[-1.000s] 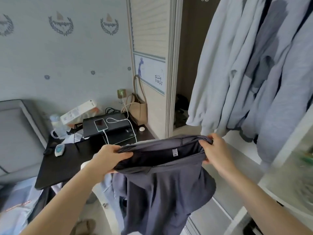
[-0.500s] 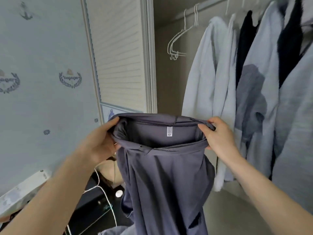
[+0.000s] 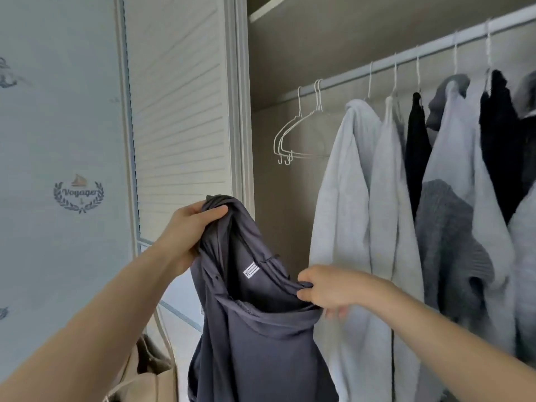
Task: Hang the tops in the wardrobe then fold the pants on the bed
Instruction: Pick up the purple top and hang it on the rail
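A dark grey top (image 3: 255, 338) hangs in front of me, its neck opening with a small white label facing me. My left hand (image 3: 188, 230) grips one side of the neck, bunched and raised high. My right hand (image 3: 327, 288) pinches the other side of the neck lower down, close to the hanging clothes. Three bare white wire hangers (image 3: 293, 134) hang on the wardrobe rail (image 3: 406, 59), up and to the right of my left hand.
Pale grey hoodies (image 3: 353, 213), a black garment (image 3: 416, 146) and a dark grey knit (image 3: 443, 242) fill the rail's right part. The louvred wardrobe door (image 3: 179, 111) stands to the left, patterned wallpaper beyond it. A tan bag (image 3: 145, 375) sits low left.
My view has tilted up toward the rail. My left hand has raised and bunched its side of the neck, while my right hand has dropped lower; the opening now slants.
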### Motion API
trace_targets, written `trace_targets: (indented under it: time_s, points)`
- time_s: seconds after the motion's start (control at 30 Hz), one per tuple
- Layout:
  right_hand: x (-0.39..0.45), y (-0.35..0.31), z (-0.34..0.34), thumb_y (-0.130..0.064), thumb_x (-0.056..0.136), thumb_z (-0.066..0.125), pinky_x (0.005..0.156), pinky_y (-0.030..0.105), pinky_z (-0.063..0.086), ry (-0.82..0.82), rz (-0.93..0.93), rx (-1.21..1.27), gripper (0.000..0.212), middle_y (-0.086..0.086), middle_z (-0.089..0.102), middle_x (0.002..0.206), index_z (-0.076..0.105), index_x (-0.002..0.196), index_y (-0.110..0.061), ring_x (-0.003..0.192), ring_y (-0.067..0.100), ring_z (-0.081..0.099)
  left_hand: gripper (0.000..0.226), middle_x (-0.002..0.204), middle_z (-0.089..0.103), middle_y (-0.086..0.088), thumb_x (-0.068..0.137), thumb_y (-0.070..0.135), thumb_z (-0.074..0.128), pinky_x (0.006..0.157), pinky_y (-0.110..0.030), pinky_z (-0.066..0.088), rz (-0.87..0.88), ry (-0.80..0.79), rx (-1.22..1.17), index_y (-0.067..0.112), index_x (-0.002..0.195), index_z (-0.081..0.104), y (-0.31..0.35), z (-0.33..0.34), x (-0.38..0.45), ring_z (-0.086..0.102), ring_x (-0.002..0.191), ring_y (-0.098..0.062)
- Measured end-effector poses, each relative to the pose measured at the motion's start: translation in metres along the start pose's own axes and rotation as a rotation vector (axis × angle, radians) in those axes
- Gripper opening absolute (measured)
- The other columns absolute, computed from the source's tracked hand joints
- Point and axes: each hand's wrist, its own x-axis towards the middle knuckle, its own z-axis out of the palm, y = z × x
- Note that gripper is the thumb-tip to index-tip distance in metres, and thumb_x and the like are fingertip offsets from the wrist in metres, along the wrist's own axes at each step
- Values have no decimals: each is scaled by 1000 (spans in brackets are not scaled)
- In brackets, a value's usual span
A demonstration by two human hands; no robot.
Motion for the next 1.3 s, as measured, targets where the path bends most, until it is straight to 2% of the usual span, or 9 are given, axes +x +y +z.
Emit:
trace_targets:
  time_s: [0.13,0.3,0.43,0.57,0.67,0.77,1.07,1.2,1.3]
  points:
    - [32,-15,-53,-39,94,47,63,32,60,90,-37,-14,28,6,67,81,58,82,-15,73,24,69,11,95,76,-4,89,16,69,70,-25,55,150,-3,161,15,98,75,19,14,38,73,91,-20]
    - [92,-40,-135,-36,93,47,73,39,57,667,-220,220,39,11,67,72,60,74,-4,69,31,64,7,88,76,1,88,21,70,68,-19,55,305,3,371,18,92,76,35,30,75,72,82,-11]
    - [152,-54,-199,-34,95,45,59,26,40,917,-170,327,40,6,57,63,55,64,-10,72,29,56,8,82,75,3,89,21,69,60,-11,50,355,14,448,19,88,76,32,36,93,69,74,-5]
    - [204,-60,-237,-40,98,40,87,33,41,956,-51,381,46,16,62,121,63,113,-3,114,33,56,9,82,75,3,90,21,68,61,-11,51,376,21,502,18,87,76,26,33,105,69,74,-5]
    - [228,-59,-246,-50,96,35,101,42,32,936,73,336,60,12,48,139,50,133,-5,128,33,42,9,82,75,4,90,23,68,63,-13,53,364,40,512,20,87,76,21,28,111,70,76,-6]
    - [243,-55,-252,-50,93,40,103,43,30,898,104,390,58,13,50,138,51,132,-9,128,34,42,10,81,75,3,90,22,68,59,-12,51,357,53,520,19,85,76,17,25,114,69,73,-5]
    - [254,-50,-254,-20,95,41,101,38,38,940,46,472,37,17,58,130,55,123,0,119,35,54,11,87,75,-1,90,24,67,78,-28,56,297,54,496,17,88,75,11,20,120,71,85,-17]
    - [252,-40,-258,-13,92,41,83,28,43,940,10,592,39,18,54,129,49,128,-1,116,35,54,12,90,75,-4,90,26,68,87,-39,55,285,45,499,16,89,75,11,17,120,69,92,-22]
    - [244,-39,-264,-11,91,40,100,39,43,946,-27,589,42,19,53,130,43,131,1,117,35,53,10,88,75,0,90,26,68,84,-34,56,280,34,482,21,87,75,10,15,118,71,87,-17]
